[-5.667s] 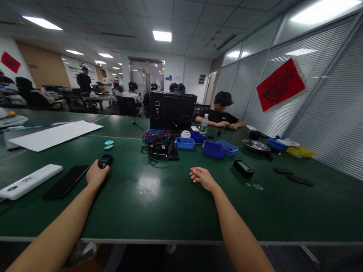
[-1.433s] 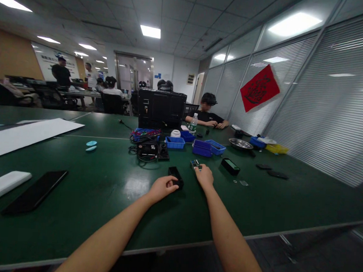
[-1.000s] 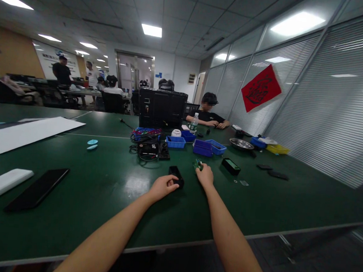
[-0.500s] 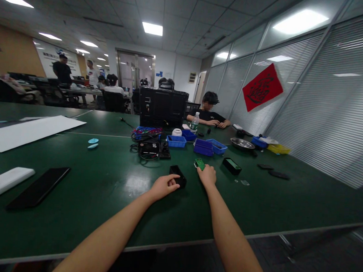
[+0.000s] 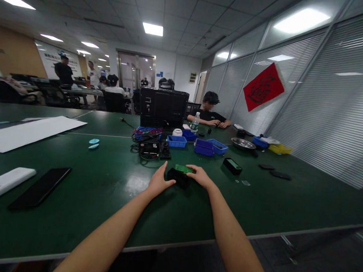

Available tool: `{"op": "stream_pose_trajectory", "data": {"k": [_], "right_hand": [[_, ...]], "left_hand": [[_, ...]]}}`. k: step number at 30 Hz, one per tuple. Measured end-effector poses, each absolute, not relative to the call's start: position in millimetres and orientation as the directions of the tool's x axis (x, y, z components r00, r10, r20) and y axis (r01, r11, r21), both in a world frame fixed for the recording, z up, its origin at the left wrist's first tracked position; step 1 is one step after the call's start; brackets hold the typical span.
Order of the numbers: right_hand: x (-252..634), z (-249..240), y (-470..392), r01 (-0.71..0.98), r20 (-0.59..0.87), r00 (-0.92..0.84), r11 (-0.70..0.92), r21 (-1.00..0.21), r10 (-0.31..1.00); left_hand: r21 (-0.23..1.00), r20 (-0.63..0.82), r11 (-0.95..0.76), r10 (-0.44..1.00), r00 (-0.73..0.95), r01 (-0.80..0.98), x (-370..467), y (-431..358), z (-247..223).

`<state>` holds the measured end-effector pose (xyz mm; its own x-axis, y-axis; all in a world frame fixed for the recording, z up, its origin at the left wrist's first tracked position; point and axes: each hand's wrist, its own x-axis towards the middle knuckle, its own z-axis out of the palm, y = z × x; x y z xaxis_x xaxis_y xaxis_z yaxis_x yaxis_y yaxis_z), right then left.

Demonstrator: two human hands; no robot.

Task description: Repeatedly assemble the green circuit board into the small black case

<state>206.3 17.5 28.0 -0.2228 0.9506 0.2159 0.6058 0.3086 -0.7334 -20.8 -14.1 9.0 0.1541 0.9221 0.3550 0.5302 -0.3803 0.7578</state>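
Observation:
A green circuit board (image 5: 183, 168) is pinched in my right hand (image 5: 201, 177), which comes in from the right. The board lies over the far side of a black plastic case (image 5: 179, 179), slightly tilted; whether it sits inside cannot be seen. At the case's left end my left hand (image 5: 159, 181) is spread, thumb and fingers apart, with the thumb at the near edge. A second black case with a green board inside (image 5: 232, 166) rests on the table to the right of my hands.
Blue bins (image 5: 203, 147), a black electronic device with cables (image 5: 150, 147) and a monitor (image 5: 164, 108) stand beyond my hands. A steel bowl (image 5: 243, 144) is further right. Small clear pieces (image 5: 245, 183) lie at right, a black panel (image 5: 41, 188) at left. Another person (image 5: 212, 113) sits across the table.
My right hand has brought the circuit board leftward, over the black case. My left hand has shifted to the case's left end, its fingers now spread wider.

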Motion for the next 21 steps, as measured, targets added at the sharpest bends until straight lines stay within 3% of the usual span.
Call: {"op": "stream_pose_trajectory", "data": {"k": [4,8,11,15,18,21], "right_hand": [[206,29,16,0.543,0.205,-0.326,0.360,-0.759,0.923],[205,24,19,0.547,0.205,-0.302,0.346,-0.762,0.931],[205,20,22,0.589,0.223,-0.206,0.302,-0.749,0.953],[205,20,25,0.586,0.308,0.052,0.221,-0.779,0.950],[202,26,22,0.332,0.303,0.142,0.243,-0.912,0.942],[195,33,16,-0.029,0.259,0.039,0.260,-0.965,0.965]], "left_hand": [[0.754,0.284,-0.398,0.915,0.287,0.522,-20,-16,6],[0.734,0.307,-0.416,0.908,0.284,0.537,-20,-15,3],[0.743,0.315,-0.403,0.915,0.251,0.535,-20,-14,2],[0.727,0.321,-0.375,0.926,0.197,0.575,-20,-13,5],[0.721,0.306,-0.339,0.938,0.161,0.604,-20,-13,7],[0.725,0.301,-0.326,0.942,0.146,0.606,-20,-14,9]]}}
